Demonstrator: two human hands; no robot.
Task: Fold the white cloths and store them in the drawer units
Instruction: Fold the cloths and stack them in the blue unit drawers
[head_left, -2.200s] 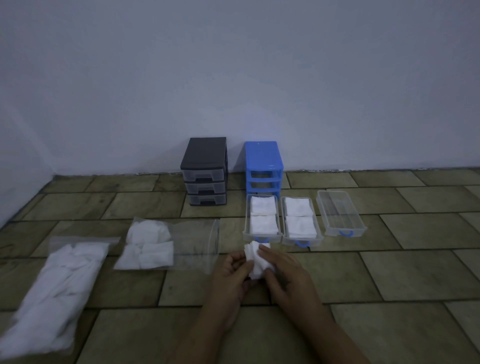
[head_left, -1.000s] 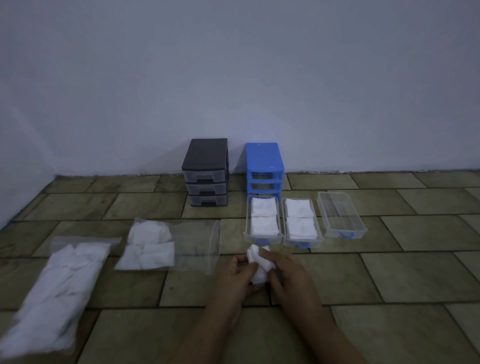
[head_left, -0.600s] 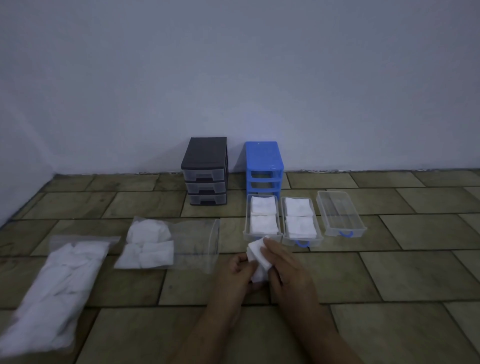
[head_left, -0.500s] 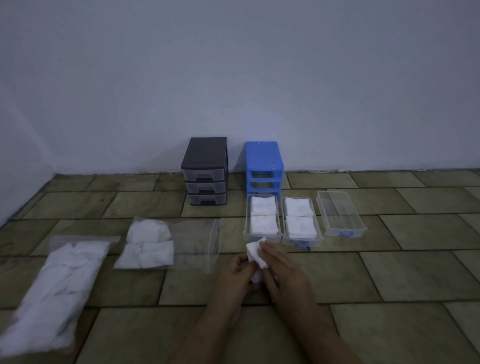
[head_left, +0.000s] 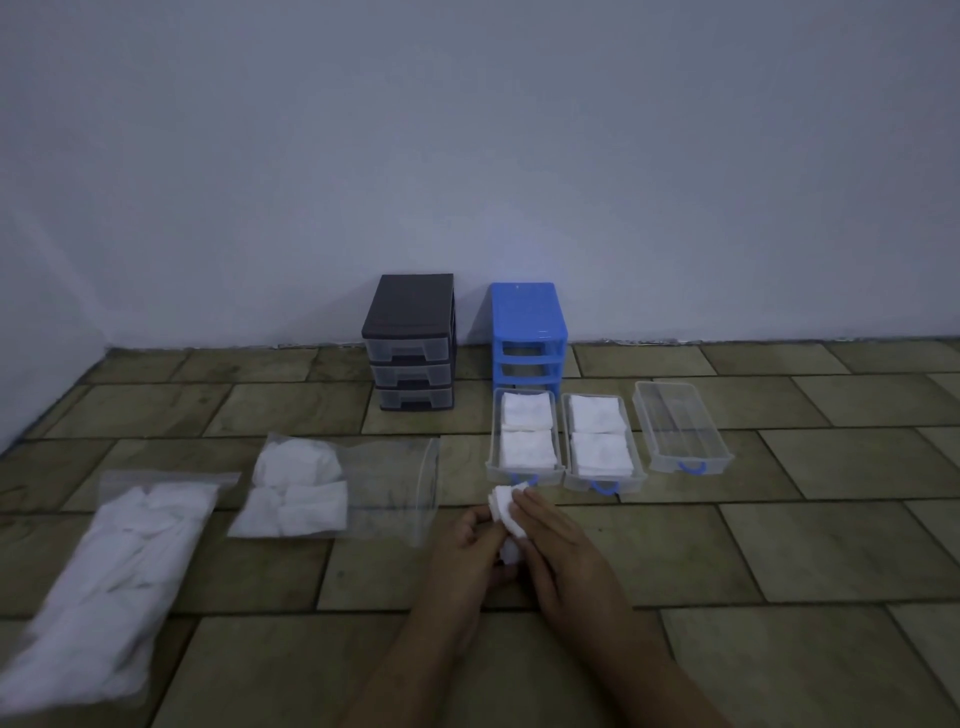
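Compared with a moment ago, more compact: small white cloth (head_left: 505, 512) pinched between curled fingers of left hand (head_left: 467, 553) and right hand (head_left: 558, 548), above tiled floor (head_left: 779, 545), folding nearly complete; next, placement into empty clear plastic drawer (head_left: 680, 436).

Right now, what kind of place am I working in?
Probably a bare room at home: a tiled floor meeting a plain wall, with small drawer units against it.

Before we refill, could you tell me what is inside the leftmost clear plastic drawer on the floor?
The leftmost clear plastic drawer holds two folded white cloths; anything beneath them is hidden.
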